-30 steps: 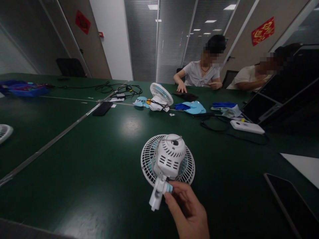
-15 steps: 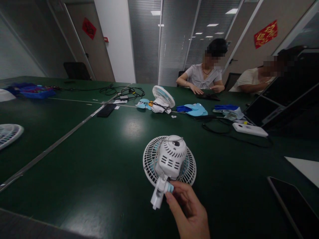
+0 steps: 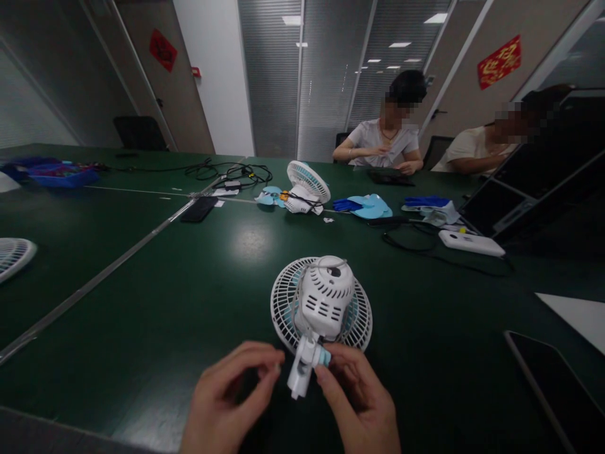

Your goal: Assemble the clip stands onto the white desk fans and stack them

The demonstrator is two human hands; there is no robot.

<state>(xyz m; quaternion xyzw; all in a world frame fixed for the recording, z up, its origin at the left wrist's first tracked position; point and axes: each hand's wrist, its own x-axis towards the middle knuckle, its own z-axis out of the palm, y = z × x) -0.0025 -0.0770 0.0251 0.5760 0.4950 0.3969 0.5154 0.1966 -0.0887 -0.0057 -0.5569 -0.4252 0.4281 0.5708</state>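
A small white fan [image 3: 324, 302] lies grille-down on the dark green table [image 3: 155, 296], its motor housing facing me and its white clip mount [image 3: 300, 373] pointing toward me. My right hand [image 3: 362, 400] pinches the blue knob at the joint beside the mount. Just left of the mount is my left hand [image 3: 227, 400], fingers curled and pinched together; what they hold, if anything, is too small to make out.
A second fan [image 3: 305, 188] with blue blades and parts lies mid-table, near cables [image 3: 231, 170], a phone [image 3: 197, 208] and a white power bank [image 3: 467, 243]. A loose grille [image 3: 12, 255] sits at left, a dark tablet [image 3: 558, 391] at right. Two people sit across the table.
My left hand has come into view from below and now sits beside the fan's mount. The right hand keeps its hold on the knob; the fan has not moved.
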